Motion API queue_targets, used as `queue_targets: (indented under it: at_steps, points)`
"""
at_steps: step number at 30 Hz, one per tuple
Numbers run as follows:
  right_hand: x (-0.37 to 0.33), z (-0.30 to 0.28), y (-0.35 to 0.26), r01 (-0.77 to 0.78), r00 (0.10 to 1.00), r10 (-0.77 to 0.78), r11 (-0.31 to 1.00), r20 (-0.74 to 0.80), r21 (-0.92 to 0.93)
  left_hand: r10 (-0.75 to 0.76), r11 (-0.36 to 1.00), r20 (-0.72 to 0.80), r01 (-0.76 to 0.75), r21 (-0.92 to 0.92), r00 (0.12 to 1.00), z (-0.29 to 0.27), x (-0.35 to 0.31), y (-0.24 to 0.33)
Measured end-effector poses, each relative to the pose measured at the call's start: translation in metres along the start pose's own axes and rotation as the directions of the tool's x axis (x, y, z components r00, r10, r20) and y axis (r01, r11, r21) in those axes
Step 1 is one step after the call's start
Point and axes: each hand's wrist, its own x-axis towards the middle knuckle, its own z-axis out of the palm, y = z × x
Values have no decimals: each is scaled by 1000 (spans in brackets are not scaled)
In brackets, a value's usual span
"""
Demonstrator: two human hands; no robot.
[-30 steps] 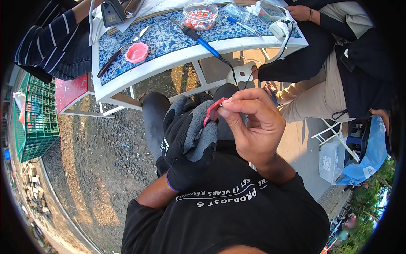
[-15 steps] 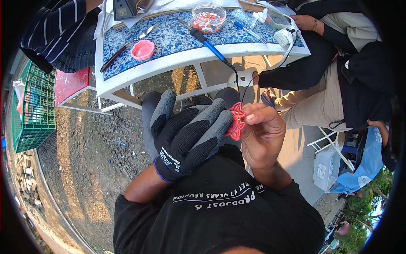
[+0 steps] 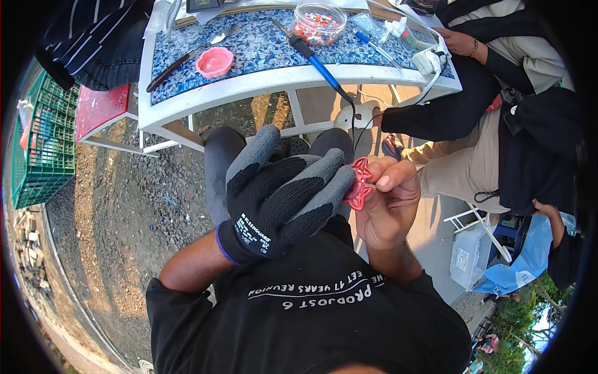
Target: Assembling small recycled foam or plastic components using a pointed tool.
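Over the lap, just below the counter (image 3: 299, 78), a small red bow-shaped piece (image 3: 359, 185) is held between the two hands. The right hand (image 3: 387, 202) is bare, and the red piece is pinched by its curled fingers and thumb. The left hand (image 3: 280, 196) is covered by a black and grey glove; its fingers are stretched out flat, and the red piece is touched by their tips from the left side. Part of the red piece is hidden behind the glove and the bare fingers, so its full shape cannot be made out.

Up on the blue speckled counter, a pink dish (image 3: 214, 61) is seen, well apart from a clear tub of small red and white bits (image 3: 318, 22). A blue-handled tool (image 3: 311, 57) is laid between them, and its black cord (image 3: 352, 118) hangs down off the edge. A green crate (image 3: 37, 146) is seen on the ground at the left. Another person's hand (image 3: 460, 42) is rested at the counter's right end, and that person is cut off by the rim.
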Motion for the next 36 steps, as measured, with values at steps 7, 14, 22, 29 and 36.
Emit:
queue_targets:
  at_steps: [7, 14, 22, 29, 36]
  points:
    - [-3, -10, 7, -38, 999, 37, 998, 38, 41, -34, 997, 12, 35, -66, 999, 5, 1, 2]
    - [-5, -12, 7, 140, 989, -146, 922, 10, -362, -58, 997, 12, 58, -44, 998, 5, 1, 2]
    - [10, -11, -5, 376, 926, -299, 658, 232, -652, -70, 996, 29, 72, -48, 997, 3, -1, 1]
    - [21, -11, -16, 390, 921, -210, 537, 329, -748, -77, 995, 59, 80, -62, 995, 6, -5, -3]
    - [26, -19, -14, 348, 933, -146, 605, 330, -716, -38, 999, 40, 40, -30, 998, 10, -13, -2]
